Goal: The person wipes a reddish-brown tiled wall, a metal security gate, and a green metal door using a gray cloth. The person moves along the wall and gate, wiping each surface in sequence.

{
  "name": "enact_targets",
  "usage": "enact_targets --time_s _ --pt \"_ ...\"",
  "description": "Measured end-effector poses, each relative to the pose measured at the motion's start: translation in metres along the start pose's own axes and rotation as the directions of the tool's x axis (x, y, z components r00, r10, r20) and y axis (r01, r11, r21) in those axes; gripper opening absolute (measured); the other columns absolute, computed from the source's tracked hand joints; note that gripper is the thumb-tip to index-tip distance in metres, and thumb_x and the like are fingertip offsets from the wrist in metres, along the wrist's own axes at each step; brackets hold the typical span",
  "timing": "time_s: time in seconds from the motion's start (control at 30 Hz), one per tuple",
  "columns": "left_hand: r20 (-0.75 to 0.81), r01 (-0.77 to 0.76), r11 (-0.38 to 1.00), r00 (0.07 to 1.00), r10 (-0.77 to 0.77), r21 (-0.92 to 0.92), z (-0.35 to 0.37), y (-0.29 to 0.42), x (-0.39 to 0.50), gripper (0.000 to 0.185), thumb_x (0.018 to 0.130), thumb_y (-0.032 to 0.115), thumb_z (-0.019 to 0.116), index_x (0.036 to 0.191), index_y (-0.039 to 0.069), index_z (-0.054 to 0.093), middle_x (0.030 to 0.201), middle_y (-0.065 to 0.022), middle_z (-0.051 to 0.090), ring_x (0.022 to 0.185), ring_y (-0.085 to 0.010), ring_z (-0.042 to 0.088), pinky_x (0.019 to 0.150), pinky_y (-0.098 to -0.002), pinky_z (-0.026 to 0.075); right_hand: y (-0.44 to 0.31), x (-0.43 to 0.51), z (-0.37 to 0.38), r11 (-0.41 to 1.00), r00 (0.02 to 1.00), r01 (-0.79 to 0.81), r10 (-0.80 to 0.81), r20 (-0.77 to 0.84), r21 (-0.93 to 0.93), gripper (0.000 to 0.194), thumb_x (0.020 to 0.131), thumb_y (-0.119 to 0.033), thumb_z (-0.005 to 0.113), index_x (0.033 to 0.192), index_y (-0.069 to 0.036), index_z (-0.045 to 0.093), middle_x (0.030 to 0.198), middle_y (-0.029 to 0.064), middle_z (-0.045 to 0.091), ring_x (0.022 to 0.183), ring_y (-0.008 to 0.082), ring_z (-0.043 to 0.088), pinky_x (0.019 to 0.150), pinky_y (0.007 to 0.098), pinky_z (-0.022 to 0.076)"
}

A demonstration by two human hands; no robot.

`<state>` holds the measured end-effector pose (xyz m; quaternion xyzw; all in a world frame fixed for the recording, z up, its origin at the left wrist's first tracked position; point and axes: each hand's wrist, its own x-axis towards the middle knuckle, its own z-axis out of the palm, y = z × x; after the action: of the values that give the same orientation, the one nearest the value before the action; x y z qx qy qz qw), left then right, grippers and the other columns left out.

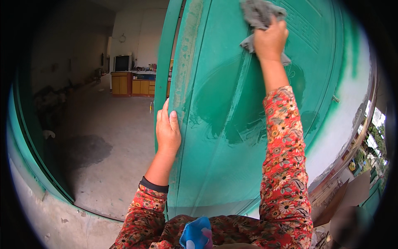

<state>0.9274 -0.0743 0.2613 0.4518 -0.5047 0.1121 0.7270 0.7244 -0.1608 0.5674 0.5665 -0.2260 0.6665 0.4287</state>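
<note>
A green door panel stands in front of me, its middle marked by a large darker, wet-looking patch. High on the panel, my right hand presses a crumpled grey cloth against the surface; the fingers are slightly blurred. Part of the cloth hangs below the palm. My left hand rests on the door's left edge, thumb on the front face and fingers reaching toward the gap behind it. Faded, scuffed paint runs down that edge above the left hand.
Left of the door, a doorway opens onto a concrete floor with a dark stain. Deep inside, an old television sits on a wooden cabinet. A white wall borders the door at right. Brown boards lean at lower right.
</note>
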Motion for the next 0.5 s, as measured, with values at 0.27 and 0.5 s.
enact_targets --time_s 0.27,0.5 --pt "-0.017 -0.038 0.999 0.999 0.038 -0.012 0.001 -0.002 0.0 0.048 0.107 0.033 0.043 0.145 0.005 0.045 0.105 -0.0163 0.056 0.095 -0.0327 0.056 0.086 -0.0412 0.046 -0.075 -0.14 -0.067 0.624 0.646 0.639 -0.753 0.126 0.449 0.005 0.077 -0.021 0.064 0.081 -0.02 0.066 0.133 0.0021 0.059 0.114 0.0258 0.056 0.096 0.0452 0.0444" --pt "-0.013 -0.026 1.0 1.0 0.026 -0.01 0.001 0.001 0.0 0.05 0.107 0.036 0.043 0.147 0.006 0.044 0.102 -0.014 0.054 0.091 -0.0309 0.056 0.083 -0.0399 0.047 -0.014 0.033 -0.004 0.988 0.988 0.15 -0.149 0.033 -0.023 0.051 0.076 -0.004 0.061 0.125 -0.018 0.066 0.112 0.0209 0.058 0.103 0.0441 0.054 0.091 0.0492 0.0474"
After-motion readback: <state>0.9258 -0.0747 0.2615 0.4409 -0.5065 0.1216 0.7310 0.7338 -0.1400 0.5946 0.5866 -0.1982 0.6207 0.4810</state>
